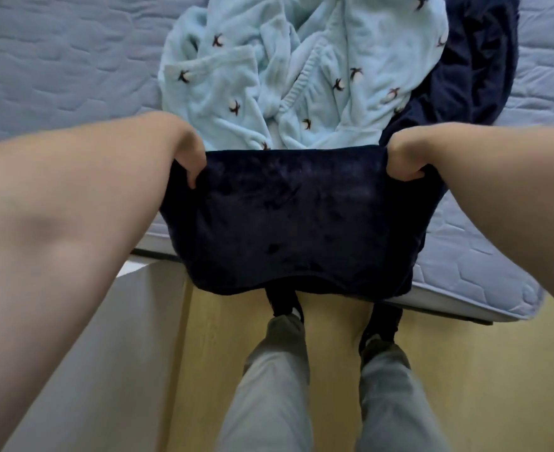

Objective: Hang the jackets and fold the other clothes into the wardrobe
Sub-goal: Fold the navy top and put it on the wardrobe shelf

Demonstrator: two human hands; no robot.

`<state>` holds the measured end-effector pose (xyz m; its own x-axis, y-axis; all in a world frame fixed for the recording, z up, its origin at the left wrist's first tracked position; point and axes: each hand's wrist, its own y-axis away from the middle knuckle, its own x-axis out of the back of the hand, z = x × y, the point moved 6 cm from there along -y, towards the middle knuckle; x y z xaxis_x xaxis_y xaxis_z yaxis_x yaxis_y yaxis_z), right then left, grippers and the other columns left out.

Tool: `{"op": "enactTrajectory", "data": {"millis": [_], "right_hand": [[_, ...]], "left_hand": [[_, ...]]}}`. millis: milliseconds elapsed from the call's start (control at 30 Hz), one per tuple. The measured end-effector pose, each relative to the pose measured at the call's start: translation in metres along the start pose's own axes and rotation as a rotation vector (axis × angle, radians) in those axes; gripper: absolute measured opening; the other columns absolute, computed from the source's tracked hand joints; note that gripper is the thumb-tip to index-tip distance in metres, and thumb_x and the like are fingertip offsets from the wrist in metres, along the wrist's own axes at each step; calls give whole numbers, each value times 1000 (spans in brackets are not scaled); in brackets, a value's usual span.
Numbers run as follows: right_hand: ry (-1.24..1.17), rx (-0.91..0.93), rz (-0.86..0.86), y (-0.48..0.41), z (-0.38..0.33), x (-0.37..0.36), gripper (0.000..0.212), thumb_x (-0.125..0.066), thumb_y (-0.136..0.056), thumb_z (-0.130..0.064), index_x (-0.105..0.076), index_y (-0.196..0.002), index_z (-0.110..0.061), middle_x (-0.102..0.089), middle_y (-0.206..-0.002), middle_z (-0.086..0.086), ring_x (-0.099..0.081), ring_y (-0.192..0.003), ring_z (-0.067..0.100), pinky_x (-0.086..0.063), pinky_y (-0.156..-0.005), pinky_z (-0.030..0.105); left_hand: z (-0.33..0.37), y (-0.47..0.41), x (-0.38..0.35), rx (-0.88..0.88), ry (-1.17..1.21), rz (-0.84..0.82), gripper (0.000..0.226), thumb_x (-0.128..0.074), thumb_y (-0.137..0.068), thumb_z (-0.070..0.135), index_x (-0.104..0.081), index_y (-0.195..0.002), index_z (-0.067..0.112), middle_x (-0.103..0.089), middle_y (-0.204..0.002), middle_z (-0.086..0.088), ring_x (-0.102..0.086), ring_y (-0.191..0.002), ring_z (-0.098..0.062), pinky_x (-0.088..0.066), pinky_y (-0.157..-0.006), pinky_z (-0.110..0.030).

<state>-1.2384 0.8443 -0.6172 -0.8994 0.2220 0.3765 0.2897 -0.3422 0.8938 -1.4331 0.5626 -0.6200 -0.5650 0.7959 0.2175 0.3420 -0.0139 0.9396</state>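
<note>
the person holds a folded navy fleece garment (288, 220) up in front of the body, stretched flat between both hands. the left grip (191, 164) is closed on its upper left corner, fingers curled round the top edge of the cloth. the right grip (406, 162) pinches the upper right corner in the same way. the garment hangs at the near edge of the bed (57, 60), and its lower hem shows against the wooden floor (327, 324). behind it, on the quilted mattress, lies a crumpled pale blue fleece garment (269, 76) with a small dark bird print. this one lies partly over another navy cloth (471, 70) at the right. below, the person's legs in grey trousers (269, 370) stand at the bedside.
</note>
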Motion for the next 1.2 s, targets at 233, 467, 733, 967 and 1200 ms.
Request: {"op": "enactTrajectory", "data": {"millis": [233,467,733,967,1200], "right_hand": [[-223,-198,660,-42,26,60,52,-55,-83,-18,-42,-133,-12,-47,-129,22,-43,-124,41,-20,-113,61],[-1310,-385,490,-71,34,-33,74,-45,-96,-57,-27,-150,-9,-38,-151,17,-42,-134,37,-33,-110,41],[-1807,-218,161,-57,26,-78,113,-66,-35,-96,-62,-113,-15,-67,-112,-5,-66,-98,20,-55,-93,36],[-1903,150,-95,-53,20,-99,60,-84,-69,-57,-72,-113,-18,-77,-104,2,-75,-94,21,-62,-79,40],[-2005,283,172,-32,35,-92,43,-86,-76,-22,-69,-115,-15,-78,-100,2,-75,-90,19,-62,-73,32]], "left_hand": [[-29,-43,82,306,39,565,51,-58,-76,24,-53,-124,8,-56,-119,-20,-48,-124,-39,-24,-111,-54],[49,-33,10,-30,420,1029,61,-45,-94,19,-29,-153,14,-22,-163,-5,-27,-144,-27,-24,-113,-45],[135,-11,-48,-161,289,993,72,-36,-101,50,-10,-159,16,-4,-167,-7,-7,-154,-26,-15,-122,-49],[153,-7,-36,-72,417,955,102,-67,-79,27,-2,-159,22,-1,-167,-9,-5,-153,-27,-16,-122,-52],[175,-6,-23,-38,390,793,117,-69,-75,30,14,-156,34,25,-163,-7,18,-151,-33,-10,-116,-68]]}}
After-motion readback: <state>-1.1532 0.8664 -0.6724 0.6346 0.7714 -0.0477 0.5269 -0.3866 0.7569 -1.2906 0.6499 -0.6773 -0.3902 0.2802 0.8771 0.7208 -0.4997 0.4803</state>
